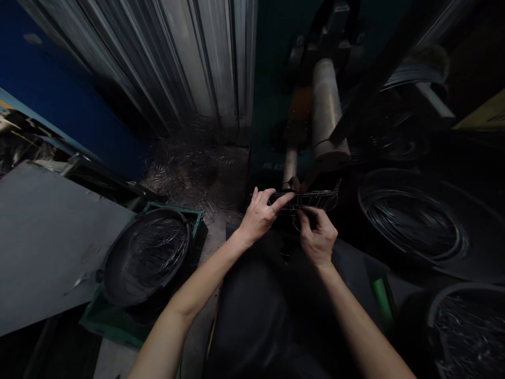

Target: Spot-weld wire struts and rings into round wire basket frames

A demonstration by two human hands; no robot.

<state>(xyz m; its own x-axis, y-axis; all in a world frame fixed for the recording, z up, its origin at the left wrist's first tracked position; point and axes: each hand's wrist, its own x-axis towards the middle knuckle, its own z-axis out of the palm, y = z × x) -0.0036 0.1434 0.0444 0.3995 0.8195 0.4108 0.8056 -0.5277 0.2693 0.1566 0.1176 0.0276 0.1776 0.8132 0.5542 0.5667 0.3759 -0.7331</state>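
A small wire basket [321,199] sits at the machine's lower electrode [291,166], just under the thick metal cylinder. My left hand [261,213] is closed on the basket's left end, its index finger stretched along the top wires toward the electrode tip. Below and to the right, my right hand [319,234] pinches a thin piece of wire [295,221] between thumb and fingers, close against the basket's near side. Most of that wire is hidden by the fingers and the dim light.
The thick metal cylinder [329,110] of the machine hangs above my hands. On the left, a black basin [114,284] of bent wires rests on a green crate [118,329]. Round tubs [361,195] with wire rings and small parts stand right. Wire scraps [177,163] litter the floor.
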